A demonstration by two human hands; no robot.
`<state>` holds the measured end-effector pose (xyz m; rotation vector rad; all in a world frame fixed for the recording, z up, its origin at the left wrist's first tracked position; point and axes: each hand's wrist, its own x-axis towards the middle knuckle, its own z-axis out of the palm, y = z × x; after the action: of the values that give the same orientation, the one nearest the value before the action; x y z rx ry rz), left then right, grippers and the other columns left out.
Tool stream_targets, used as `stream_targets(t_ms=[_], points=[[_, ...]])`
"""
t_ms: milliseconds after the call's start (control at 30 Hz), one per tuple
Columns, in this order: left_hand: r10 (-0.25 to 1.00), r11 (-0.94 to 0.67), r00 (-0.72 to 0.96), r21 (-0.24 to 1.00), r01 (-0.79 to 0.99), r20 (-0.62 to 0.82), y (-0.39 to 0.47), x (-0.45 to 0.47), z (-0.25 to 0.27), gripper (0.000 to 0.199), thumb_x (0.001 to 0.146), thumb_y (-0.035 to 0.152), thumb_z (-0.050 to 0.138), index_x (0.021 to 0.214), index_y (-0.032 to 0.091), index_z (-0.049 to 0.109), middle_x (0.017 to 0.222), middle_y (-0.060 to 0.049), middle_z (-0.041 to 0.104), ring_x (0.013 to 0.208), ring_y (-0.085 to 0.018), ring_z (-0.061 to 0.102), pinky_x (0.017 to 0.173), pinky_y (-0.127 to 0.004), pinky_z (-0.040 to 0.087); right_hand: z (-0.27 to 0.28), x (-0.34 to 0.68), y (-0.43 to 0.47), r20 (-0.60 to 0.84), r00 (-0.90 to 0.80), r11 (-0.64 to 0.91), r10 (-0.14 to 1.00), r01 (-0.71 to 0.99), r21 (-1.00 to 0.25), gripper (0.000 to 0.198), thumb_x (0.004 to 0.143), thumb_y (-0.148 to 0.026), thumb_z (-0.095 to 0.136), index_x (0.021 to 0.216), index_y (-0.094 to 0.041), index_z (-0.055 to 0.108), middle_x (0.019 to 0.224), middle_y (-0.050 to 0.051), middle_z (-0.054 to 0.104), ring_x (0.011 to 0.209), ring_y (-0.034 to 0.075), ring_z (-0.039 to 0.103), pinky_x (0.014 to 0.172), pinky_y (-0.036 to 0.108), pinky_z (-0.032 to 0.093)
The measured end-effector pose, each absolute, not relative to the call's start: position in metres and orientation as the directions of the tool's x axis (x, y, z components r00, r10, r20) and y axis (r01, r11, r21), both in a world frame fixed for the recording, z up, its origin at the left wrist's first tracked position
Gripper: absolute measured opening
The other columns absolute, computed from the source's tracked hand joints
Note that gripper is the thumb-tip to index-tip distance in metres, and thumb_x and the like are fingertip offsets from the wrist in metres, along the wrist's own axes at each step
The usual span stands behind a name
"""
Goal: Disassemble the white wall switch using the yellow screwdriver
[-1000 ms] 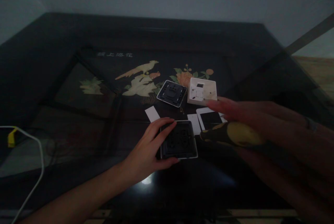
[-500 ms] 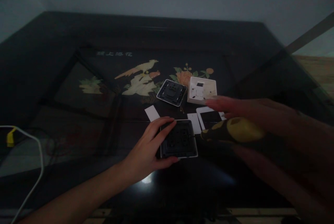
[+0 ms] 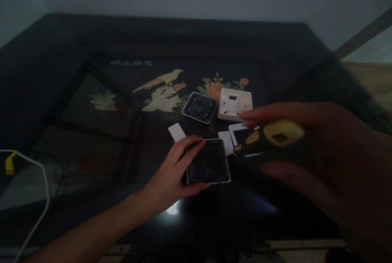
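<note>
My left hand point(image 3: 176, 169) grips a square wall switch point(image 3: 211, 175) by its left side, fingers on the upper edge and thumb at the lower edge. The switch lies with its black back up and a thin white rim showing. A yellow-and-black screwdriver point(image 3: 252, 139) leans up from it, its thin shaft reaching the right part of the back; the tip is hard to make out. My right hand point(image 3: 312, 144) is spread around the handle, fingers stretched above it and thumb apart below. Whether a finger touches the handle is unclear.
Beyond the hands lie a second switch point(image 3: 199, 108), back up, and an open white mounting box point(image 3: 235, 103). Small screws point(image 3: 212, 127), white pieces point(image 3: 177, 131) and a white frame point(image 3: 240, 132) lie nearer. A white cable point(image 3: 47, 189) with a yellow tag hangs at left.
My right hand has lifted slightly and its fingers have opened around the screwdriver. The handle has tipped up so its end shows. My left hand keeps its hold on the switch.
</note>
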<state>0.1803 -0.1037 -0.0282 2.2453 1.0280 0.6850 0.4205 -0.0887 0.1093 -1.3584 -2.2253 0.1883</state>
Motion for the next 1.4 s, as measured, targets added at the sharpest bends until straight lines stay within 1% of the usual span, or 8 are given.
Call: stream_targets(t_ms=[133, 233, 400, 700, 967, 1167, 1267, 1400], points=[[0.794, -0.533, 0.573, 0.687, 0.495, 0.203, -0.103, 0.181, -0.026, 0.079, 0.087, 0.041, 0.067, 0.152, 0.03, 0.023, 0.147, -0.014, 0.036, 0.136, -0.035, 0.04, 0.11, -0.056, 0.043, 0.112, 0.43, -0.094, 0.239, -0.457, 0.511, 0.857, 0.688, -0.516, 0.032, 0.099, -0.038, 0.048, 0.129, -0.042, 0.057, 0.09, -0.004, 0.076, 0.077, 0.019, 0.075, 0.063, 0.029, 0.061], [0.797, -0.529, 0.569, 0.69, 0.494, 0.202, -0.103, 0.181, -0.028, 0.08, 0.086, 0.041, 0.068, 0.152, 0.032, 0.023, 0.147, -0.013, 0.037, 0.136, -0.036, 0.04, 0.109, -0.057, 0.044, 0.109, 0.429, -0.093, 0.272, -0.486, 0.548, 0.83, 0.627, -0.553, 0.024, 0.099, -0.049, 0.046, 0.113, -0.039, 0.063, 0.093, -0.006, 0.075, 0.079, 0.014, 0.073, 0.065, 0.024, 0.059], [0.807, -0.52, 0.552, 0.696, 0.495, 0.21, -0.105, 0.179, -0.034, 0.079, 0.086, 0.043, 0.068, 0.152, 0.03, 0.026, 0.148, -0.013, 0.037, 0.137, -0.035, 0.04, 0.111, -0.057, 0.041, 0.103, 0.42, -0.088, 0.446, -0.485, 0.648, 0.752, 0.668, -0.366, 0.028, 0.097, -0.047, 0.051, 0.092, -0.023, 0.065, 0.079, 0.0, 0.07, 0.068, 0.014, 0.07, 0.059, 0.023, 0.057], [0.799, -0.523, 0.57, 0.689, 0.502, 0.192, -0.104, 0.18, -0.029, 0.081, 0.085, 0.042, 0.069, 0.153, 0.031, 0.024, 0.148, -0.013, 0.037, 0.138, -0.035, 0.039, 0.112, -0.057, 0.04, 0.113, 0.433, -0.093, 0.344, -0.572, 0.667, 0.745, 0.609, -0.43, 0.038, 0.103, -0.036, 0.039, 0.139, -0.032, 0.049, 0.131, -0.001, 0.066, 0.109, 0.017, 0.069, 0.085, 0.024, 0.061], [0.798, -0.528, 0.567, 0.694, 0.489, 0.207, -0.104, 0.179, -0.032, 0.082, 0.086, 0.043, 0.068, 0.153, 0.031, 0.023, 0.148, -0.013, 0.037, 0.137, -0.035, 0.04, 0.111, -0.056, 0.041, 0.1, 0.419, -0.092, 0.576, -0.406, 0.668, 0.709, 0.649, -0.365, 0.017, 0.089, -0.043, 0.066, 0.093, -0.027, 0.064, 0.081, -0.004, 0.069, 0.066, 0.01, 0.067, 0.058, 0.019, 0.056], [0.797, -0.525, 0.571, 0.691, 0.497, 0.195, -0.103, 0.18, -0.029, 0.081, 0.086, 0.042, 0.068, 0.153, 0.031, 0.024, 0.147, -0.014, 0.037, 0.137, -0.035, 0.039, 0.111, -0.058, 0.041, 0.11, 0.426, -0.094, 0.411, -0.503, 0.647, 0.76, 0.638, -0.417, 0.035, 0.1, -0.039, 0.047, 0.133, -0.027, 0.054, 0.126, -0.001, 0.067, 0.103, 0.014, 0.07, 0.088, 0.018, 0.058], [0.795, -0.535, 0.568, 0.69, 0.488, 0.215, -0.103, 0.18, -0.031, 0.084, 0.085, 0.043, 0.069, 0.153, 0.032, 0.021, 0.148, -0.013, 0.037, 0.137, -0.036, 0.04, 0.11, -0.058, 0.042, 0.112, 0.431, -0.095, 0.314, -0.587, 0.663, 0.746, 0.611, -0.433, 0.043, 0.103, -0.038, 0.039, 0.146, -0.034, 0.04, 0.129, -0.003, 0.067, 0.105, 0.015, 0.07, 0.081, 0.019, 0.061], [0.785, -0.556, 0.573, 0.674, 0.486, 0.236, -0.104, 0.179, -0.032, 0.087, 0.085, 0.042, 0.069, 0.154, 0.033, 0.017, 0.149, -0.013, 0.037, 0.137, -0.036, 0.04, 0.11, -0.056, 0.043, 0.106, 0.426, -0.094, 0.409, -0.534, 0.673, 0.74, 0.589, -0.448, 0.026, 0.099, -0.042, 0.049, 0.121, -0.034, 0.06, 0.102, -0.003, 0.073, 0.077, 0.013, 0.073, 0.06, 0.018, 0.058]])
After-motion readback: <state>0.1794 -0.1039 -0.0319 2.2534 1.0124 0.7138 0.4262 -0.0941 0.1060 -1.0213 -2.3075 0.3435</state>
